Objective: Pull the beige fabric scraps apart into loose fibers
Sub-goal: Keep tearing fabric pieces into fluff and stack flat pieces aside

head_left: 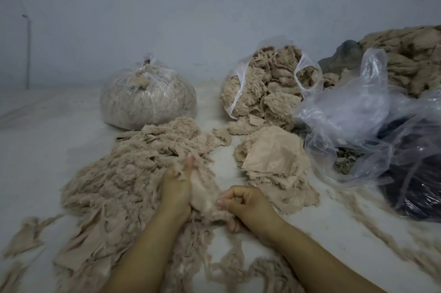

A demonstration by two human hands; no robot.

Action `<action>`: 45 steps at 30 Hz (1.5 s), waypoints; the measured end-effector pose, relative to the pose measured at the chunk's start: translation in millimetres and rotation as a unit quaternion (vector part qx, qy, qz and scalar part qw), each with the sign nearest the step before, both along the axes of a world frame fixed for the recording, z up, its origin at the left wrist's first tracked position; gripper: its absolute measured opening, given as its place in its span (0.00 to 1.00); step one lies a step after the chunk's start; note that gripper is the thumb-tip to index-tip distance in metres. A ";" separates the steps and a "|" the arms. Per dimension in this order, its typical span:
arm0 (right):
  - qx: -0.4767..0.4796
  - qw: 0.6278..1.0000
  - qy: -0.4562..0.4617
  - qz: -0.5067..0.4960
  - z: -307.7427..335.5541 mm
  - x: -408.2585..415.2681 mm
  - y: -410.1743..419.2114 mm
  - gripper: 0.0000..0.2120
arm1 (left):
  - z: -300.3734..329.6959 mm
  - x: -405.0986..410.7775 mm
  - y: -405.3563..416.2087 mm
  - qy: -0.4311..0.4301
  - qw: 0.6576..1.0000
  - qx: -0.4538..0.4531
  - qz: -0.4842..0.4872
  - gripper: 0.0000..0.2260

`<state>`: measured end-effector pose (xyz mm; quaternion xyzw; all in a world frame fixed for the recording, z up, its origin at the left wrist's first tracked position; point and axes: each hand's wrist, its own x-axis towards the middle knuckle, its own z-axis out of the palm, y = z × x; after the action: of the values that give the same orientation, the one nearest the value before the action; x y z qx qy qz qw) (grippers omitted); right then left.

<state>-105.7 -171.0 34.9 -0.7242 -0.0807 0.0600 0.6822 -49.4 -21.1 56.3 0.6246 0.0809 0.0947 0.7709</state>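
Note:
A beige fabric scrap (202,187) stretches between my two hands at the centre of the floor. My left hand (176,185) grips its far end, fingers pointing away. My right hand (243,202) pinches its near end with curled fingers. To the left lies a wide heap of loose beige fibers (124,173). A stack of flat, whole beige scraps (274,161) sits to the right of my hands.
A tied clear bag of fibers (148,99) stands at the back. An open bag of scraps (267,85) lies to its right. Crumpled clear plastic (358,111) over dark material fills the right side. Another beige pile (410,59) sits far right. A pale wall closes the back.

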 end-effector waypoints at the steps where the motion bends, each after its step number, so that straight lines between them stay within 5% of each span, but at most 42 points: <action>1: -0.012 1.000 0.001 0.004 -0.3 -0.5 -2.1 0.05 | 2.4 4.7 7.5 0.012 0.998 -0.037 0.041 0.12; 4: -0.007 1.000 -0.005 0.017 2.2 -2.1 -3.2 0.06 | 5.6 9.8 21.1 0.081 0.987 -0.115 0.079 0.18; 8: 0.025 0.999 0.012 0.041 3.8 -3.1 5.5 0.24 | 3.0 -9.0 -5.8 0.110 0.993 -0.041 -0.021 0.19; 11: 0.025 0.999 -0.010 0.046 4.6 -3.6 6.9 0.05 | 2.7 -16.2 -20.7 0.057 0.997 0.005 -0.056 0.20; 14: 0.029 0.999 0.002 0.046 5.2 -5.0 7.6 0.11 | 4.9 -6.9 -12.9 0.058 0.998 -0.026 0.001 0.17; 18: 0.019 0.998 -0.006 0.057 6.4 -6.5 9.7 0.16 | 2.6 3.5 -1.9 0.141 0.985 -0.089 0.040 0.32; 23: -0.020 0.999 -0.023 0.034 9.0 -9.9 -0.3 0.14 | 4.1 9.9 10.9 0.109 0.983 -0.125 0.075 0.23; 28: -0.088 0.990 -0.101 -0.054 18.7 -13.5 -2.6 0.15 | 6.4 -12.6 -4.3 0.130 0.990 -0.045 -0.022 0.30; 31: -0.189 0.971 -0.127 -0.075 23.5 -10.9 2.7 0.18 | 11.3 -29.3 -16.4 0.087 0.992 -0.017 -0.094 0.25; 35: -0.136 0.982 -0.104 -0.086 32.2 -3.7 -4.2 0.15 | 21.3 -28.0 -11.2 -0.003 0.997 0.012 -0.080 0.14; 40: -0.086 0.993 0.018 -0.084 48.4 -2.7 -18.7 0.19 | 22.1 -23.1 -4.5 0.082 0.995 -0.014 -0.060 0.16; 45: 0.032 0.982 -0.067 -0.174 38.3 -0.2 19.1 0.13 | 19.1 -37.2 -34.2 0.021 0.996 0.015 -0.086 0.10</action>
<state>-105.9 -152.0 73.2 -0.7077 -0.0010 -0.1113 0.6977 -86.5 -55.3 75.5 0.6425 0.0412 0.0159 0.7650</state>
